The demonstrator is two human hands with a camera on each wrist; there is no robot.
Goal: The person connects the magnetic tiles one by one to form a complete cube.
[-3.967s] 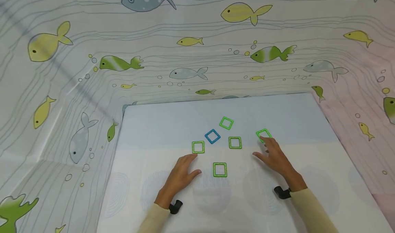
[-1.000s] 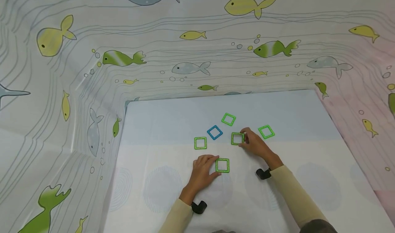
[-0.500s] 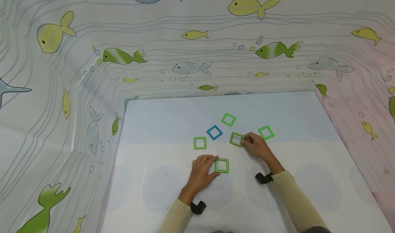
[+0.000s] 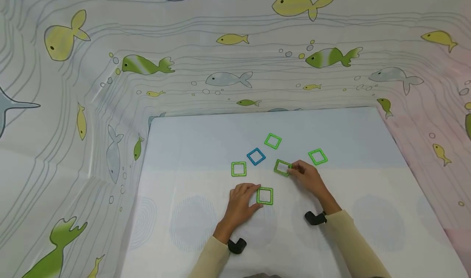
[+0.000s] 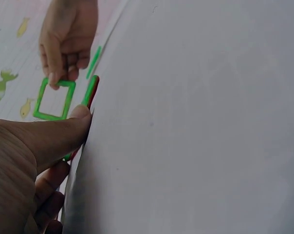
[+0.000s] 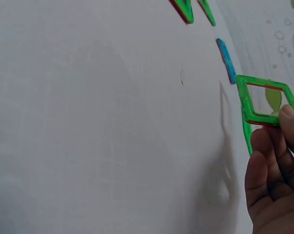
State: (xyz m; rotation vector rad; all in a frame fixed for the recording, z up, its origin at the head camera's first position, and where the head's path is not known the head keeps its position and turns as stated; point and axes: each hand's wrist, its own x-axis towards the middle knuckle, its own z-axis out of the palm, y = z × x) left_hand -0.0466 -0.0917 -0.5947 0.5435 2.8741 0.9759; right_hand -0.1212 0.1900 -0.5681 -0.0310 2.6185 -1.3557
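Observation:
My left hand (image 4: 240, 204) pinches the left side of a green square magnetic tile (image 4: 272, 196) nearest the front. In the left wrist view, its thumb presses this tile's edge (image 5: 91, 91), with curled fingers behind. My right hand (image 4: 308, 178) holds another green square magnetic tile (image 4: 276, 166) by its right side, between thumb and fingertips. The right wrist view shows that tile (image 6: 244, 100) raised and tilted, its lower edge red. The two held tiles are apart, the right-hand one farther back.
Behind the hands lie a blue square tile (image 4: 250, 153) and green square tiles at left (image 4: 238, 175), back (image 4: 268, 140) and right (image 4: 312, 158). They rest on a pale table (image 4: 184, 147). A fish-patterned sheet (image 4: 184, 53) surrounds its back and sides.
Both hands were open four seconds ago. The left has since gripped the front tile, and the right has moved left onto the other green tile, which is now turned and tilted.

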